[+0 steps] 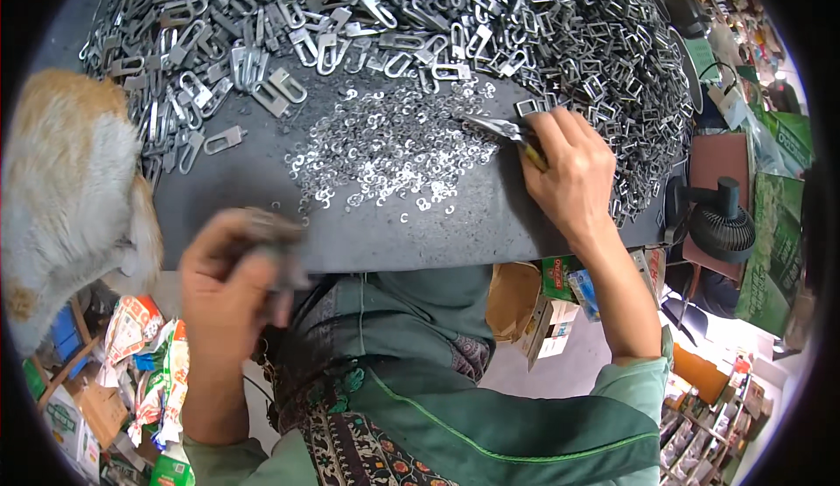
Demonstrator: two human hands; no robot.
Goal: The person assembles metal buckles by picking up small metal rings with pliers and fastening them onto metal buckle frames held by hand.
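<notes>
My right hand [573, 167] is closed around needle-nose pliers [494, 125] with yellowish grips. Their jaws point left over the far right part of a spread of small C-shaped metal clips [394, 149]. Close to the table's front edge, my left hand [223, 280] is smeared by motion. Its fingers are closed on a grey metal piece [276, 226], too blurred to name exactly. Beyond the clips lies a heap of long U-shaped metal loops [328, 44]. A dense mound of small rectangular metal frames [612, 75] rises to the right.
An orange and white cat [74, 171] sits against the table's left side. A small black fan [724, 223] stands beyond the right edge. Plastic bags [140, 346] and boxes lie low on the left; a brown paper bag [512, 298] is below the front edge.
</notes>
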